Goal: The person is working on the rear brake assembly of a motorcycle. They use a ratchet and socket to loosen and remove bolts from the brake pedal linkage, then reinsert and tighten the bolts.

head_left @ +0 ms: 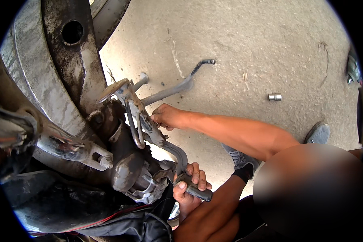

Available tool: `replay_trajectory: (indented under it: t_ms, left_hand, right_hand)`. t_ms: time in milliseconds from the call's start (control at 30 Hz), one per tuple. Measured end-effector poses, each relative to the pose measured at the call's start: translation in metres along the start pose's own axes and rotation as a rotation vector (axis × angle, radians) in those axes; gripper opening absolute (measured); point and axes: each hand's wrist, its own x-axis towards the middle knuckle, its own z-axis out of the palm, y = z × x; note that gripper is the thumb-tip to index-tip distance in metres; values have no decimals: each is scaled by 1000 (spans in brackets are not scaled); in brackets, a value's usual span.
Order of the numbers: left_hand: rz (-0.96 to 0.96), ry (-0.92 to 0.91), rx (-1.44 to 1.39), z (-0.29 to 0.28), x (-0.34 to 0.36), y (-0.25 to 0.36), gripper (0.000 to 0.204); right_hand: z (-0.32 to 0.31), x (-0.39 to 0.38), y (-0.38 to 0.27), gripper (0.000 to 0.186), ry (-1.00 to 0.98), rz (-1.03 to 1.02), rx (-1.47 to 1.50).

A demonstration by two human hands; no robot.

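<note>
My left hand [199,176] is closed, palm up, around the black rubber footpeg [202,194] at the lower middle. A curved metal bar [177,153] leads up from the peg to a worn metal bracket [139,115] on the motorcycle's underside. My right hand [171,117] reaches in from the right, beside that bracket. Its fingers are curled and pressed together, and whatever is between them is hidden. Beyond the bracket, a grey metal rod [165,94] with a bent dark end slants up and right. A bent metal loop [137,133] hangs along the bracket's left side.
The dirty engine casing [127,173] and a swingarm with a round hole [70,60] fill the left. A silver socket [275,97] lies on the concrete floor [246,48]. My grey shoes [243,159] are below my right arm. A blurred patch covers the lower right.
</note>
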Motion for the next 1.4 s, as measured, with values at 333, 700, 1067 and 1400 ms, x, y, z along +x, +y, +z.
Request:
replay_trajectory:
  t_ms: [333,700,1067,1400]
  left_hand:
    - [-25,-3,21,-4,0,2,35]
    - [-26,-11,10,-4,1,2,35]
    - [-26,2,13,-4,-1,3,35]
    - [-16,-9,18,-5,-1,3,35]
  right_hand:
    - [14,-18,5,29,70,-100,-122]
    - [6,11,-32,42,33,214,-761]
    - [18,3,3,37,283,-255,-893]
    - [7,23,-11,40,-13,-33,-954]
